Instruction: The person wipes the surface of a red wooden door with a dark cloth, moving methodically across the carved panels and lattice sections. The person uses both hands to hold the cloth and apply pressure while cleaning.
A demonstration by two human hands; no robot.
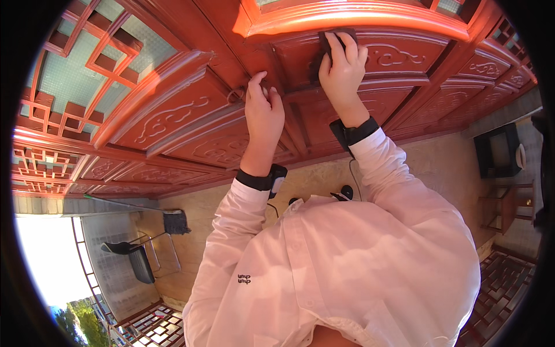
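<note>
Red carved wooden door panels (299, 65) with raised scrollwork stand before me. My right hand (344, 71) presses a dark cloth or pad (323, 43) flat on the upper panel, just under the sunlit window moulding. Dark, damp-looking patches show on the wood beside it. My left hand (264, 102) is raised at the door's edge, beside a round metal door ring (235, 95); its fingers are partly curled, and whether they touch the door fitting behind them is hard to tell. Each wrist wears a black strap with a small device.
Latticed windows (108, 56) with textured glass are at the upper left. A mop (175, 221) leans at the left near a black chair with metal legs (141, 264). A dark box-like item (496, 149) and a wooden stool (501, 208) stand at the right. Cables hang from both wrist devices.
</note>
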